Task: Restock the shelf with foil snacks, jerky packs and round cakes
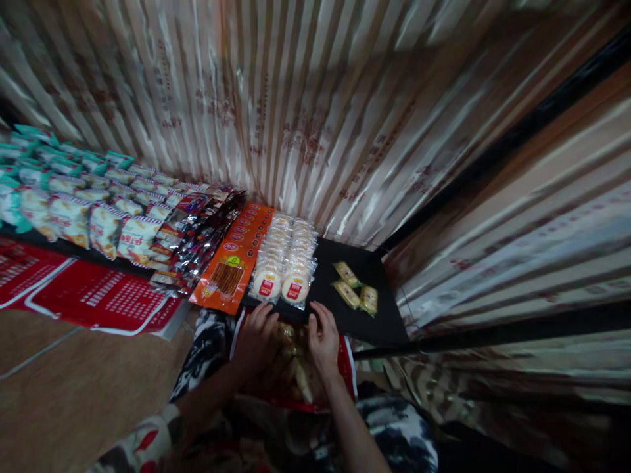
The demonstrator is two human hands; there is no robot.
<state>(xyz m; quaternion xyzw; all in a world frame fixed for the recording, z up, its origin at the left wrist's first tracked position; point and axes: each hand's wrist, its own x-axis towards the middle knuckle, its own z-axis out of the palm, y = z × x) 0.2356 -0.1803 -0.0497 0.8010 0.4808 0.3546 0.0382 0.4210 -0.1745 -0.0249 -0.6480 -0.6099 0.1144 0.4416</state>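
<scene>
My left hand [256, 335] lies at the front edge of the black shelf [362, 325], with its fingers stretched out just below the wrapped rice crackers [267, 284]. Whether its fingertips touch the packets I cannot tell. To its right is my right hand [324, 338], thumb and fingers apart and nothing seen in them. Both hands are over an open red bag [351, 368] on the lap, which holds several wrapped pieces [300, 378]. The rice crackers stand in two rows of clear packets. Three small yellow packets [359, 297] lie on the shelf to the right.
A flat orange snack pack [231, 259] lies left of the crackers. Beyond it are a heap of dark shiny packets [197, 246], white snack bags [135, 238] and teal ones [14, 203]. Striped printed sheeting [305, 98] hangs behind. A black pole [507, 138] slants at right.
</scene>
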